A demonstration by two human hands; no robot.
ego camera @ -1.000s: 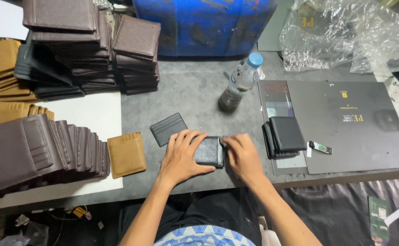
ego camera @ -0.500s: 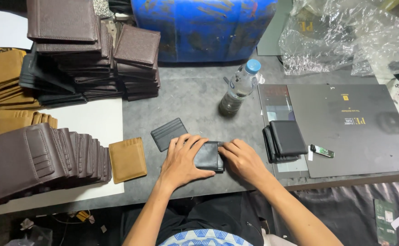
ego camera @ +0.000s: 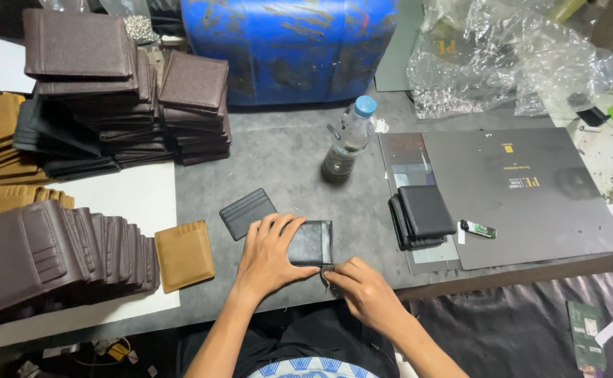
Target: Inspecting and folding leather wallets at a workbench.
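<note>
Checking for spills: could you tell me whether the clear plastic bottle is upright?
Upright: the clear plastic bottle stands on the grey table, blue cap on top.

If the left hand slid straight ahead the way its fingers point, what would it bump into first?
Past the black wallet under its fingers, the left hand points up and right across bare grey table; the plastic water bottle looks like the first thing, though depth is uncertain.
</note>
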